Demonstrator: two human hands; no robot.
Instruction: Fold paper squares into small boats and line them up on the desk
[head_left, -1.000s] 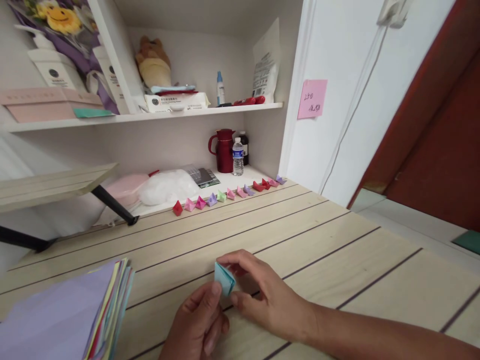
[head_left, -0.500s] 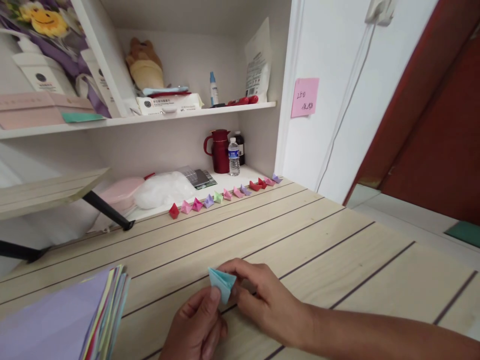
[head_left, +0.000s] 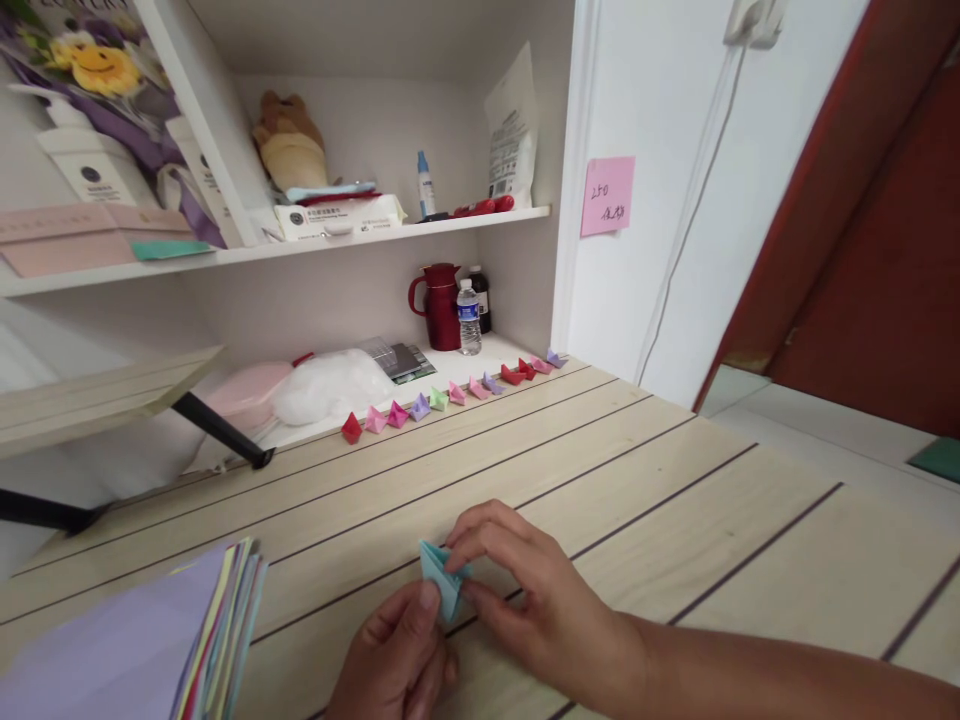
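I'm on the head camera, and I've got two hands in on one piece: a single light-blue folded paper [head_left: 443, 590], right in the grip, over the striped tabletop [head_left: 600, 480]. The left hand [head_left: 397, 640] pinches its near-left side, thumb pressed on the face; the right hand [head_left: 536, 590] has its fingertips curled over the fold and its thumb at the right edge, so I read that as a pinch too. Look beyond the grip, and there's the row of small paper boats [head_left: 457, 393] along the table's far edge; I count twelve: three red, four light pink, one magenta, three purple, one green. Left of the grip sits one stack of coloured sheets [head_left: 112, 640], purple on top. Farther out past the boats, I've got one red jug [head_left: 442, 318], one clear bottle [head_left: 469, 325] and one dark bottle [head_left: 481, 292], standing close together.
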